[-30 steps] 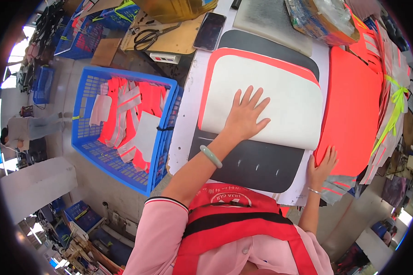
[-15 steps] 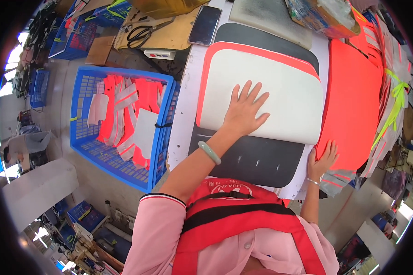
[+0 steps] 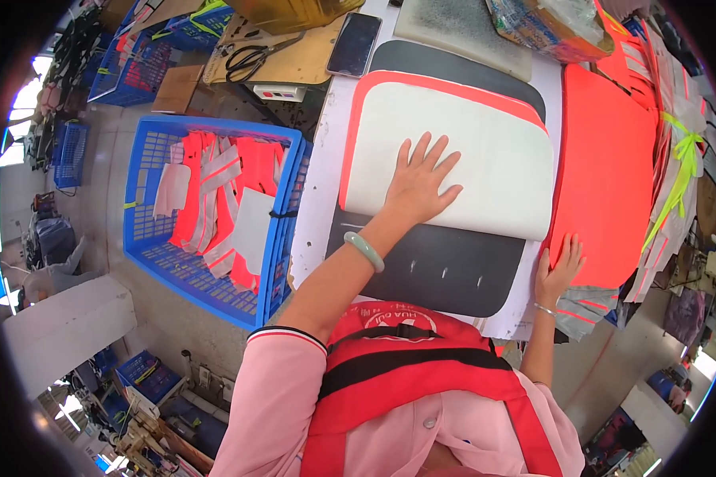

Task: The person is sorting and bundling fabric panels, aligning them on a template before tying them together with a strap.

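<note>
My left hand (image 3: 419,181) lies flat with spread fingers on a white sheet (image 3: 485,159) with rounded corners. A neon red-orange piece (image 3: 361,99) peeks out along that sheet's left and top edges. Both rest on a dark grey board (image 3: 445,278), whose near part carries a few short pale marks. At the right, my right hand (image 3: 559,269) touches the near left edge of a stack of neon red-orange fabric (image 3: 605,175), its fingers stretched out. Grey and red striped pieces (image 3: 585,312) stick out below that stack.
Left of the white table (image 3: 314,183) stands a blue plastic basket (image 3: 207,123) holding red and grey strips. Scissors (image 3: 250,62) and a phone (image 3: 354,44) lie at the back. A grey slab (image 3: 461,36) and a plastic-wrapped box (image 3: 545,28) sit along the far edge.
The view has shifted slightly. My left hand stays flat on the white sheet and my right hand stays at the red-orange stack's edge; nothing was taken up or let go.
</note>
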